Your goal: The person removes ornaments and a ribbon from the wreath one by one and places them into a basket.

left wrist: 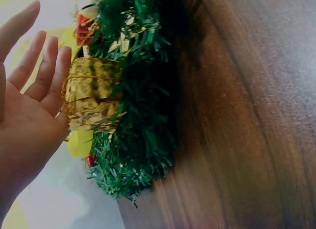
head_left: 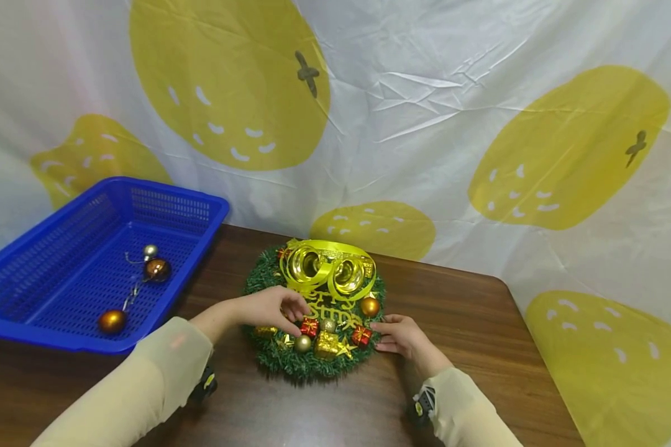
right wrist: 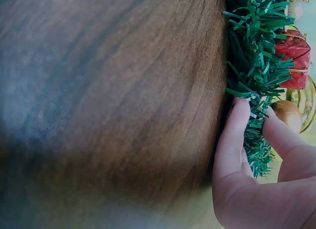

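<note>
A green tinsel Christmas wreath (head_left: 291, 367) lies on the table, decorated with gold bells (head_left: 348, 277), yellow ribbon, gold lettering, small gift boxes and baubles. Over its left part hovers my left hand (head_left: 265, 310), fingers spread and slightly bent, holding nothing. In the left wrist view, a gold gift box (left wrist: 94, 93) is beside those fingers. My right hand (head_left: 407, 340) pinches the wreath's right edge; the right wrist view has thumb and fingers on either side of the green tinsel (right wrist: 256, 56). An orange bauble (head_left: 370, 306) and a red gift box (right wrist: 295, 58) are near that hand.
A blue plastic basket (head_left: 45, 336) stands at the left of the wooden table (head_left: 442, 292). Inside are two orange-brown baubles (head_left: 112, 321) and a small pale gold one (head_left: 150, 251). A white cloth with yellow fruit prints (head_left: 229, 81) hangs behind the table.
</note>
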Demonstrator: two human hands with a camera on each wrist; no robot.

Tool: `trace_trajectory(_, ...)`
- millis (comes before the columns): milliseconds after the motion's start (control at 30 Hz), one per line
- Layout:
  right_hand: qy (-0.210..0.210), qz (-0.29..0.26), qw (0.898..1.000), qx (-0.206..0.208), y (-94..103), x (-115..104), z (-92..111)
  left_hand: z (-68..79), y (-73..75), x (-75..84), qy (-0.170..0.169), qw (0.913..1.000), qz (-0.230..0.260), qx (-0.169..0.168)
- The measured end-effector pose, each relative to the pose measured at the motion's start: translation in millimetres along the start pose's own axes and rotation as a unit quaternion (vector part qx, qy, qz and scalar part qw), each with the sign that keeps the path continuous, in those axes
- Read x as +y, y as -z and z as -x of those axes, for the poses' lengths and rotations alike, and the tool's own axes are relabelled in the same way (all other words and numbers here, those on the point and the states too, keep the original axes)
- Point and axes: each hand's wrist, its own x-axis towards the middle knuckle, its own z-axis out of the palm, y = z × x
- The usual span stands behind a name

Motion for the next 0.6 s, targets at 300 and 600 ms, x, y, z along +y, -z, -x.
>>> trace_trajectory(300, -0.001, 0.0, 1.0, -0.004, -1.7, 0.3, 1.0, -1.9, -10.9, -1.5, 0.006, 0.9995, -0.029, -0.01)
trace_trajectory(600, -0.001, 0.001, 1.0, 0.0, -1.0, -0.9, 1.2, -2.1, -16.9, -1.0, -0.007, 0.9962, -0.085, -0.015)
